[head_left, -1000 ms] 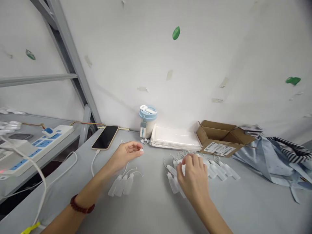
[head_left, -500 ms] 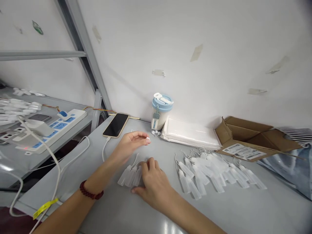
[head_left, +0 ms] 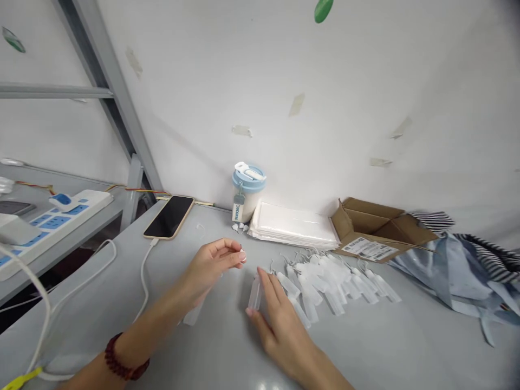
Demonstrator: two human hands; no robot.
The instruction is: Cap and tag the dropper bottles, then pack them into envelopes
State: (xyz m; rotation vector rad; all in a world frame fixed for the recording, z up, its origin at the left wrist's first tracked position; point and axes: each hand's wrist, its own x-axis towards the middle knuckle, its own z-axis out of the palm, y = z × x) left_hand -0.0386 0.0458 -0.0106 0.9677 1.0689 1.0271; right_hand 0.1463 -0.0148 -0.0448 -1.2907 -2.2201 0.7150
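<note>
My left hand [head_left: 212, 269] is raised over the grey table, thumb and fingertips pinched on a small white piece [head_left: 242, 254] too small to make out. Partly hidden below it, a translucent plastic bottle [head_left: 195, 314] lies on the tabletop. My right hand [head_left: 282, 325] rests low on the table with its thumb and forefinger at either end of another small translucent bottle [head_left: 255, 292]. Just right of it spreads a pile of similar bottles [head_left: 329, 279], with thin white tails at their tops.
Behind stand a lidded cup [head_left: 248, 195], a stack of white sheets [head_left: 294, 225] and an open cardboard box [head_left: 374, 233]. Blue cloth [head_left: 455, 276] lies at right. A phone [head_left: 169, 216] with a white cable [head_left: 144, 276] and a power strip [head_left: 52, 225] are at left.
My right hand has moved from the small group of bottles at left towards the pile, a bottle along with it. My left hand still pinches the white piece. The view has turned right.
</note>
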